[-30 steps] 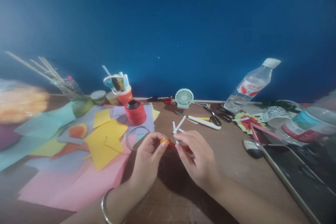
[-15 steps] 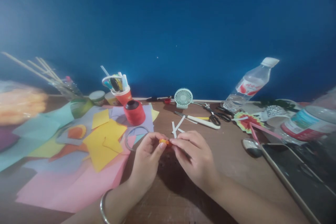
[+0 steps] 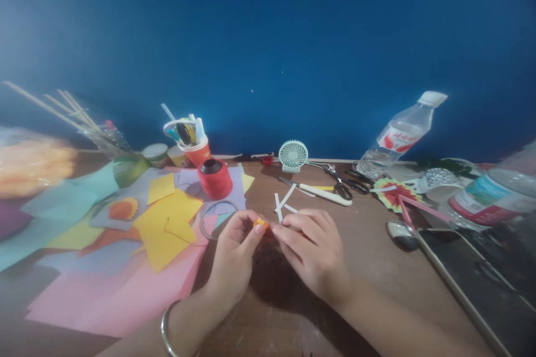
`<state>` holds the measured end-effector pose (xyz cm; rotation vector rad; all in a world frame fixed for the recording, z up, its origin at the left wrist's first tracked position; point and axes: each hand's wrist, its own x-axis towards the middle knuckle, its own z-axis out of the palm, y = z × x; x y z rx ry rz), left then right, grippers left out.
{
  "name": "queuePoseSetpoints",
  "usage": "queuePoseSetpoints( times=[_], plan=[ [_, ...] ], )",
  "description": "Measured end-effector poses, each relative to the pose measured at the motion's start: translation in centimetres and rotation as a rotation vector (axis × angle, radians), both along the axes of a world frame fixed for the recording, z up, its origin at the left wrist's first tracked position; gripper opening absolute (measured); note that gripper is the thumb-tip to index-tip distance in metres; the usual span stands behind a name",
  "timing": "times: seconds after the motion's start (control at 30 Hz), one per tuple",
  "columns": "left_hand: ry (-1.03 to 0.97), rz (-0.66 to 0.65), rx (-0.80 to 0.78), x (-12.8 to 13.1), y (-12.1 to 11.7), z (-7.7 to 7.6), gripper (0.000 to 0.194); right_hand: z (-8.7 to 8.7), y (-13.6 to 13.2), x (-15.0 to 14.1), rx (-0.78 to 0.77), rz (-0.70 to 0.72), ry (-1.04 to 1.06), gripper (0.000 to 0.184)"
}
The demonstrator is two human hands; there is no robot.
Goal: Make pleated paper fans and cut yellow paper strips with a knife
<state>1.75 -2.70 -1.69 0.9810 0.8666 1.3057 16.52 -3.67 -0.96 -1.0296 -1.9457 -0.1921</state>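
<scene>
Between the thumb and index finger of my left hand (image 3: 234,254) is pinched a small orange folded piece (image 3: 260,223), which looks like paper. My right hand (image 3: 315,254) meets it from the right, its thumb and index finger closed at the piece's right end. The fingers cover much of the piece. Just beyond my fingertips, several white paper strips (image 3: 287,196) lie loosely crossed on the brown table (image 3: 377,268). A grey ring-shaped roll (image 3: 204,223) rests beside my left hand.
Coloured paper sheets (image 3: 79,307) and a yellow paper star (image 3: 167,228) spread on the left. Behind are a red thread spool (image 3: 215,179), a small fan (image 3: 293,156), a white-handled cutter (image 3: 326,194) and scissors (image 3: 343,189). A tilted bottle (image 3: 397,136) and a phone (image 3: 469,279) are at right.
My right hand has shifted slightly right, and its fingers have moved on the orange piece. The orange piece has turned a little in my left fingers.
</scene>
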Motion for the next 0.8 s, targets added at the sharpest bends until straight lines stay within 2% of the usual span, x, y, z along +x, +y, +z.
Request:
queuePoseSetpoints(
  times=[0.17, 0.33, 0.57, 0.8],
  plan=[
    [-0.014, -0.010, -0.015, 0.03, -0.05, -0.08, 0.009, 0.23, -0.15, 0.17, 0.050, 0.002, -0.082, 0.019],
    [0.026, -0.007, -0.010, -0.07, 0.08, -0.09, 0.009, 0.20, -0.07, -0.13, -0.025, -0.015, 0.059, 0.009],
    [0.044, 0.003, -0.018, -0.18, 0.22, -0.52, 0.012, 0.15, 0.18, -0.28, -0.086, 0.036, 0.039, 0.028],
    [0.021, -0.003, 0.024, -0.06, 0.27, -0.10, 0.008, -0.02, 0.28, -0.31, -0.122, 0.030, 0.211, 0.011]
  ],
)
